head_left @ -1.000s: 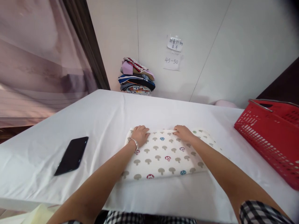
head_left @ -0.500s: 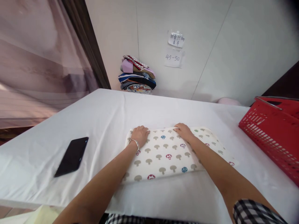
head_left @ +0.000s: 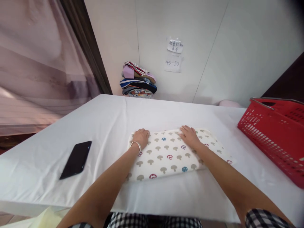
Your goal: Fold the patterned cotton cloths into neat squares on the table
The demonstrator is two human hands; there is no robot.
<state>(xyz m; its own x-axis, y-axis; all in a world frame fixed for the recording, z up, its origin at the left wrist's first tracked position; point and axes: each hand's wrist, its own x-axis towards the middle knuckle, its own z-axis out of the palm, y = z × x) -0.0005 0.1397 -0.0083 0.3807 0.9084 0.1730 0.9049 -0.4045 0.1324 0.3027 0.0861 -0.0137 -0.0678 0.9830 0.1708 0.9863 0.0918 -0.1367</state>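
- Two forearms, near edge: both reach forward from the person's checked clothing over the table, which is covered in a white cloth.
- One folded cloth, cream with a mushroom print: lies flat on the table straight ahead of the person, its long axis running left to right, a further layer showing out to the right.
- Left hand, bracelet at the wrist: rests palm down on the far left corner of the folded cloth, fingers loosely curled; the grip pinches nothing that I can see.
- Right hand: lies flat on the far edge of the folded cloth, right of its middle, fingers spread; grip open, pressing and not holding.
- Relation: both hands sit on the same far edge, apart from each other; each is equally close to the cloth, and nothing lies between them.
- One black phone: face down to the left, well apart from the cloth.
- One red basket: at the right, near the cloth's right end but not touching it.
- One stack of folded clothes: beyond the table's far edge, against the wall.
- Two paper notes: on the wall, above and to the right of the stack.
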